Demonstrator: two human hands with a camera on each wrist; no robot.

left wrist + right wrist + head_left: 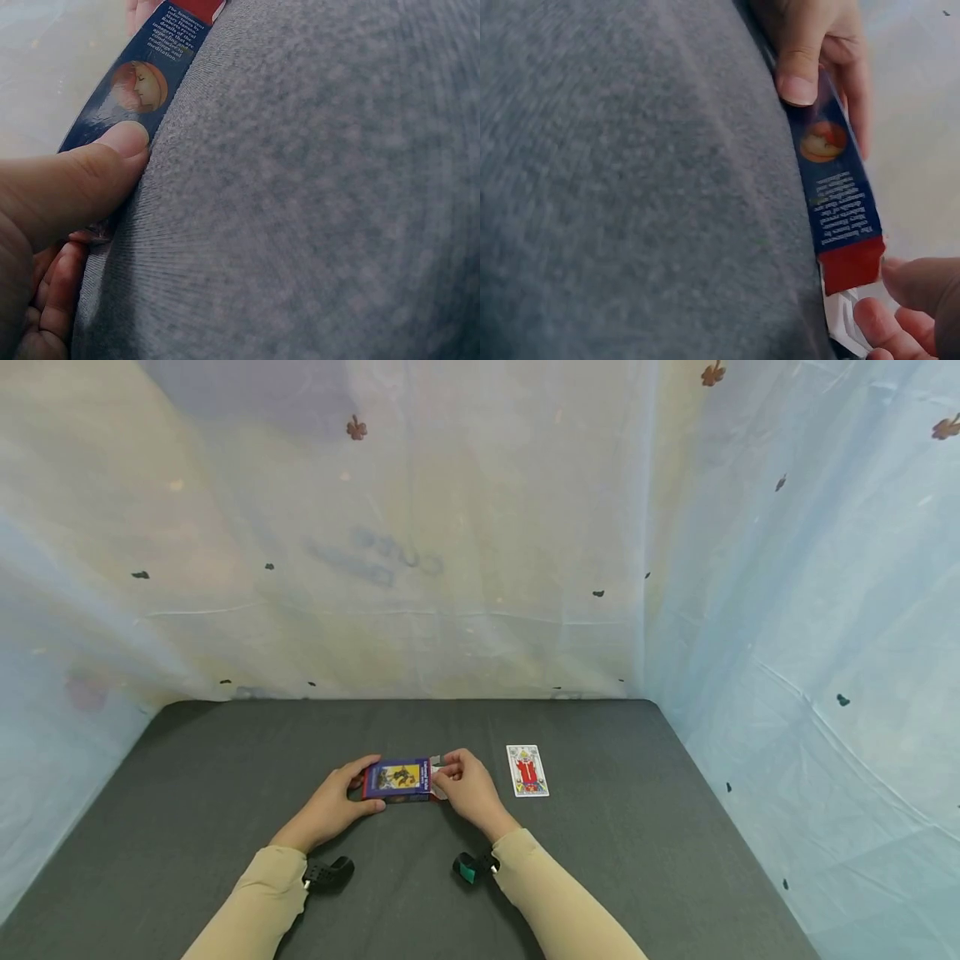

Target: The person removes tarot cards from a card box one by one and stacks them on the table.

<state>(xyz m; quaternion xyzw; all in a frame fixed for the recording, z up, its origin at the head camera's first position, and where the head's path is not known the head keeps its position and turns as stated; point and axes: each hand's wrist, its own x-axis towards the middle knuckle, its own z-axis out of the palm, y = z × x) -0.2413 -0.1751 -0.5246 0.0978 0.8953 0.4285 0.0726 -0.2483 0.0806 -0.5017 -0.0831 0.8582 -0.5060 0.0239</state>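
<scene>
- Your left hand (330,807) grips the box (399,778).
- Your right hand (474,792) is at its open end; I can't tell whether it grips.
- A card (527,771) lies to your right.

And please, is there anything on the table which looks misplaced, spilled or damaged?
Nothing looks spilled or clearly damaged. One card lies alone, slightly askew, on the grey cloth, apart from the box, so it looks a little stray. The box's red end flap is open, with the right hand there.
</scene>
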